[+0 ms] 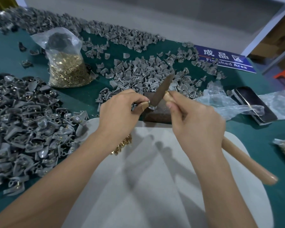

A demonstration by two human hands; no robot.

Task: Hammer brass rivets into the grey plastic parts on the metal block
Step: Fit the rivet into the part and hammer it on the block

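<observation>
A dark metal block [158, 112] stands at the table's middle. My left hand [120, 109] pinches a small grey plastic part [141, 108] against the block's left edge, with a taped fingertip beside it. My right hand [192, 119] grips the wooden handle [247, 162] of a hammer close to its head. The rusty hammer head [161, 91] points down onto the part at the block. Loose brass rivets [123, 145] lie under my left wrist on a white board [155, 178].
Grey plastic parts are heaped at the left [23, 129] and behind the block [146, 73]. A plastic bag of brass rivets [66, 68] stands at the back left. A phone [253, 104] and crumpled clear plastic lie at the right, beside a blue sign [224, 58].
</observation>
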